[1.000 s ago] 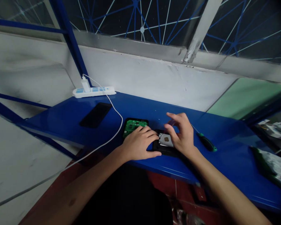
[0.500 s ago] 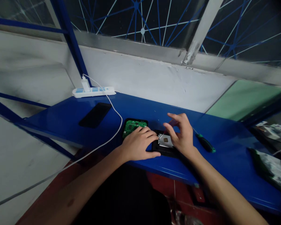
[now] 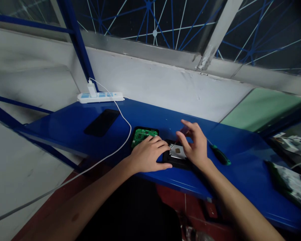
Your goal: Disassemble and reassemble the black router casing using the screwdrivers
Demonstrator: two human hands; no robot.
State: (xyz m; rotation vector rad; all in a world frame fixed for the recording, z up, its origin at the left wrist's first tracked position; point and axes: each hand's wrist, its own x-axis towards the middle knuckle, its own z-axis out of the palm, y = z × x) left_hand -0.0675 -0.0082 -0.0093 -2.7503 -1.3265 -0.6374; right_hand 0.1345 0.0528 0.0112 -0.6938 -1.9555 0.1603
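My left hand (image 3: 149, 153) lies with its fingers stretched out, over the near part of a green circuit board (image 3: 143, 133) in a black shell. Its fingertips reach the left edge of a second black casing (image 3: 177, 164), which bears a silvery metal plate (image 3: 177, 151) with a small brownish square on it. Over the plate's right side, my right hand (image 3: 197, 144) is curled around a thin tool with a metal tip (image 3: 172, 147). The tip meets the plate's upper left corner, close to the left fingertips. Most of this tool is hidden by the fingers, so its kind is unclear.
A green-and-black screwdriver (image 3: 220, 154) lies right of my right hand on the blue table (image 3: 150, 112). On the left are a dark phone-like slab (image 3: 102, 123) and a white power strip (image 3: 101, 97) with a white cable (image 3: 125, 121). A crumpled bag (image 3: 293, 184) sits far right.
The view has shifted very slightly. Both hands keep nearly the same place and pose, with the tool tip still at the plate's corner.
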